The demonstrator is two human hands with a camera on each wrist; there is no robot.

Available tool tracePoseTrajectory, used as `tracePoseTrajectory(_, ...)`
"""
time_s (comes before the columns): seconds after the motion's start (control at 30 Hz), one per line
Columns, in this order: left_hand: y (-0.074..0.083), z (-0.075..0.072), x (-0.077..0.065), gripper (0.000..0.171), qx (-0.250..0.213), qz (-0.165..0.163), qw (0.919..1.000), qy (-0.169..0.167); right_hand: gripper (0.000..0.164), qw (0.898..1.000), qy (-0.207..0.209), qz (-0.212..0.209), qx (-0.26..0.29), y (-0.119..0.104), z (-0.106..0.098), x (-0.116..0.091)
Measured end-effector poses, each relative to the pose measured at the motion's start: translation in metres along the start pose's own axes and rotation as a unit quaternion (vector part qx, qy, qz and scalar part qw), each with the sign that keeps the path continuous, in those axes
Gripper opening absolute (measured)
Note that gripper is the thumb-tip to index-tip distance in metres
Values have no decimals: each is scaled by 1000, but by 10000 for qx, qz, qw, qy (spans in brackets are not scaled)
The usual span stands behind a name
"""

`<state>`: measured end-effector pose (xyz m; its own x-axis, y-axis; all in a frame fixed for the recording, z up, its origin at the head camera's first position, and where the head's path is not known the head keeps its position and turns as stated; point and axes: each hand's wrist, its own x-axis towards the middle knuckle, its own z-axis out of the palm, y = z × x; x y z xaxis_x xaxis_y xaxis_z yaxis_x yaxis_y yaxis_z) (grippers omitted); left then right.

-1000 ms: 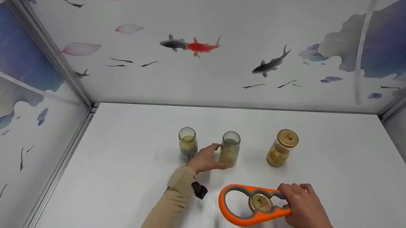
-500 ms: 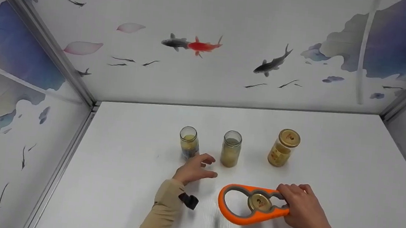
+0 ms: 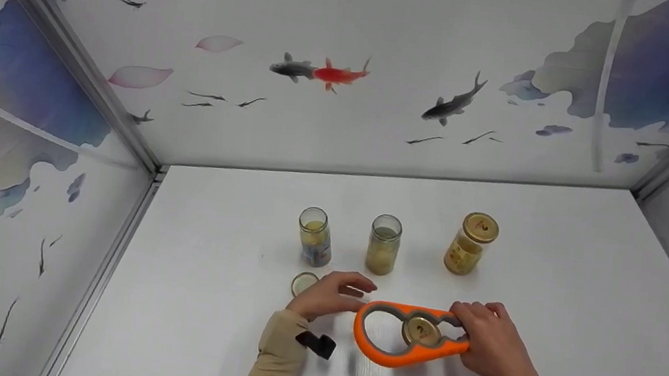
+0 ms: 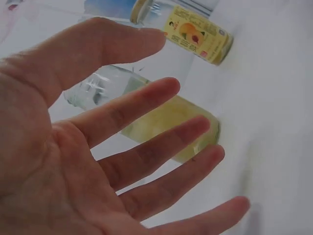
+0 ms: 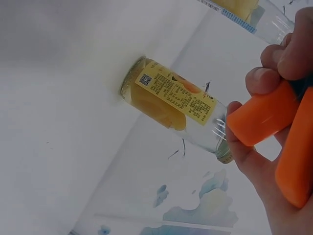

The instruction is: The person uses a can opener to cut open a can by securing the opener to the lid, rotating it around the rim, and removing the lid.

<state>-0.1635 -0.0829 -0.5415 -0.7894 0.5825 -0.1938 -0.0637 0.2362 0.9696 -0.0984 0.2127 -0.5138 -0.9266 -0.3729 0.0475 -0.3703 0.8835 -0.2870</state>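
Observation:
My right hand [image 3: 497, 345] grips the handles of an orange jar opener [image 3: 391, 360] with grey inner edges. A gold jar lid [image 3: 422, 331] sits between the opener's arms. My left hand [image 3: 329, 295] is beside the opener's rounded end, fingers spread and holding nothing; in the head view I cannot tell whether its thumb touches the opener. Behind it stand two lidless glass jars, the left jar [image 3: 315, 241] and the middle jar [image 3: 383, 248], both with yellowish contents. A second lid [image 3: 304, 284] lies partly hidden by the left hand.
A third jar [image 3: 468, 250] with a gold lid on stands at the back right; its yellow label [image 5: 178, 93] shows in the right wrist view. White panels printed with fish and petals enclose the white table [image 3: 207, 298] at the back and sides.
My left hand has let go of the middle jar and drawn back toward me, then right to the opener's end. The lid on the table has come into view. The right hand shifted slightly left.

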Motion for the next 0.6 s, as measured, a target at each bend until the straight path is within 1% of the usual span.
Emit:
tracePoseTrajectory(0.07, -1, 1, -1, 38, -369, 169, 9991, -83, 41, 10000, 53, -21, -24, 0, 2, 1)
tracePoseTrajectory(0.13, -3, 2, -3, 40, -800, 259, 9964, -130, 42, 9998, 165, -94, -83, -1, 3, 1)
tracePoseTrajectory(0.27, -7, 5, -4, 41, -1531, 261, 9876, -235, 42, 9993, 315, -168, -106, -1, 5, 1)
tracePoseTrajectory(0.4, -13, 14, -2, 39, -2206, 297, 9739, -439, 41, 9997, 247, -78, -12, -2, 6, 3)
tracePoseTrajectory(0.5, -18, 25, 0, 42, -2668, 446, 9608, -613, 39, 9998, 169, -21, 46, -4, 7, 5)
tracePoseTrajectory(0.57, -18, 32, 1, 41, -2822, 601, 9548, -715, 39, 9999, 155, -19, 72, -5, 9, 6)
tracePoseTrajectory(0.6, -18, 34, 1, 42, -2862, 644, 9531, -744, 39, 9998, 156, -21, 86, -6, 9, 7)
